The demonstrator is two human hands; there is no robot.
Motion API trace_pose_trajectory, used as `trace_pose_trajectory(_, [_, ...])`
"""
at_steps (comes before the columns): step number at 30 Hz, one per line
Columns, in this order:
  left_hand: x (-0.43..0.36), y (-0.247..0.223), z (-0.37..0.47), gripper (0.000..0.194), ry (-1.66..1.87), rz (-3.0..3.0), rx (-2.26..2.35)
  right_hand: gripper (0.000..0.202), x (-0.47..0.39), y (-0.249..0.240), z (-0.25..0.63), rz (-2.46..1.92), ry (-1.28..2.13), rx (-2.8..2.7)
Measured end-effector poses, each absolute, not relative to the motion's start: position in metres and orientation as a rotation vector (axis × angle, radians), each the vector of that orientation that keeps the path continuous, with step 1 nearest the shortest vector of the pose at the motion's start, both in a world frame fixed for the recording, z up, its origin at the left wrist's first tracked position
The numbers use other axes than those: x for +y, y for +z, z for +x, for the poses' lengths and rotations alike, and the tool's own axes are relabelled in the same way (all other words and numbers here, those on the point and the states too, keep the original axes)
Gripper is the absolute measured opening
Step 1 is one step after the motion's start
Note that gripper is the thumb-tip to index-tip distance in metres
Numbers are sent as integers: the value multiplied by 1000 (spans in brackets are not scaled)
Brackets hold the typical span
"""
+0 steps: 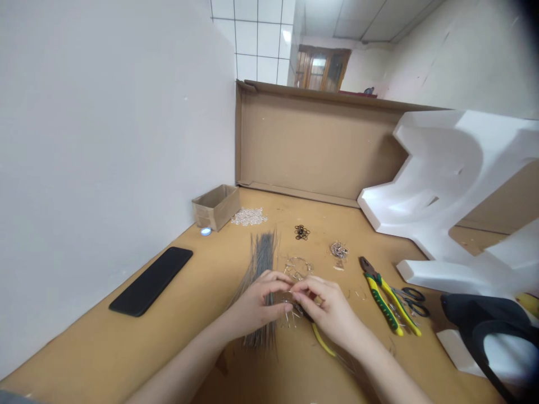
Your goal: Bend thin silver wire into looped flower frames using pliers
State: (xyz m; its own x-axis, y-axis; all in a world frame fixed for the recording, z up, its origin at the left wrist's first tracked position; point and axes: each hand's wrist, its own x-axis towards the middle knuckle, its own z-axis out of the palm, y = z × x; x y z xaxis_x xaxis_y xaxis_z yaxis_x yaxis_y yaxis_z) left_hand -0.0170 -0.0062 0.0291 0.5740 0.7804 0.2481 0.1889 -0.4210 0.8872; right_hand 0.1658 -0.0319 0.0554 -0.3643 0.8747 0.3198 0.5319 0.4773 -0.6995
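Observation:
My left hand (261,303) is over a bundle of thin grey wires (264,258), its thumb and index finger apart. My right hand (324,303) meets it at the fingertips, with thumb and index finger pinched on a thin piece of wire (287,291), mostly hidden by the fingers. Several bent wire pieces (298,266) lie just beyond the fingers, and more show beneath them. Under my right hand, partly covered, is a tool with a yellow handle (323,341).
Pliers with green-yellow handles (385,300) and black-handled scissors (415,300) lie to the right. Farther back are black rings (301,232), a small metal pile (339,250), clear bits (249,216) and a small cardboard box (217,207). A black phone (151,281) lies left; white foam (438,168) stands right.

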Motion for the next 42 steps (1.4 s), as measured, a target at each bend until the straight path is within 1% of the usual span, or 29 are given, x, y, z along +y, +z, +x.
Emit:
trace_pose_trajectory(3, [-12,28,-12,33,830,1719,749,12,-33,54,164,-1167,649,-2045])
trace_pose_trajectory(7, [-16,26,-5,21,796,1496,579,11,-34,54,163,-1184,690,-2036])
trace_pose_trajectory(9, [-15,25,-4,20,773,1444,533,12,-34,55,163,-1187,713,-2020])
trace_pose_trajectory(21, [-14,24,-10,23,662,1522,579,11,-36,60,164,-1171,797,-1971])
trace_pose_trajectory(33, [-13,23,-8,18,694,1464,522,10,-35,58,165,-1146,872,-1929])
trace_pose_trajectory(42, [-12,20,-7,20,701,1420,526,10,-38,59,167,-1140,714,-2032])
